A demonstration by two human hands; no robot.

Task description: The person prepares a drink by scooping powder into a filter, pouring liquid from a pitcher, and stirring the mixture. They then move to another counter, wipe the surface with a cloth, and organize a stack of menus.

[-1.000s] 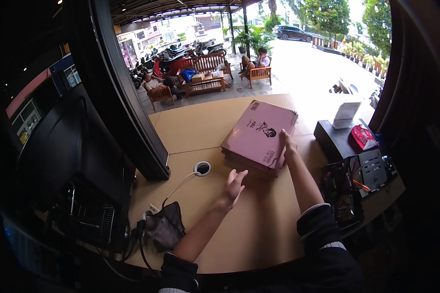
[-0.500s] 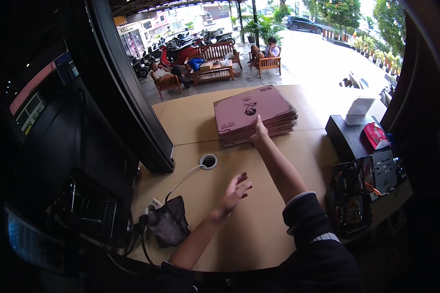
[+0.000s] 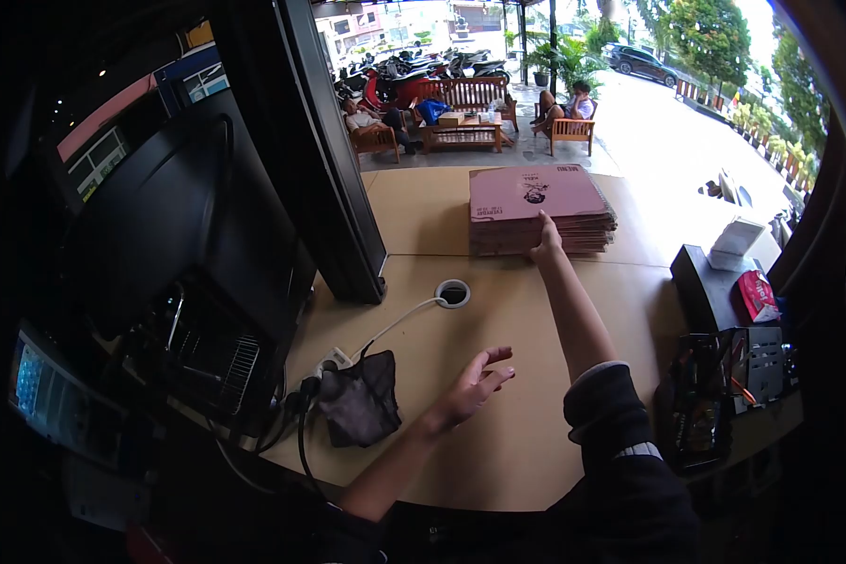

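A thick stack of pink menus [image 3: 536, 195] lies on the far part of the wooden counter. The top cover carries dark print and a drawn figure, and worn page edges show along the side. My right hand [image 3: 547, 241] grips the stack's near edge, thumb on the top cover; its other fingers are mostly hidden. Closer to me, my left hand [image 3: 477, 383] hovers above the counter [image 3: 536, 376], holding nothing, fingers apart and slightly curled. Left of that hand is a dark crumpled cloth [image 3: 359, 399].
A white cable runs from a round cable hole [image 3: 453, 294] to a power strip [image 3: 334, 362]. At right are a black box [image 3: 705, 282], a red packet [image 3: 758, 296] and a dark organizer [image 3: 700, 414]. A black post [image 3: 320, 160] rises at left. People sit on benches beyond.
The view has swung, so everything sits further right. The menu stack looks straighter against the counter seam, with my right hand still on it. My left hand remains open over the counter.
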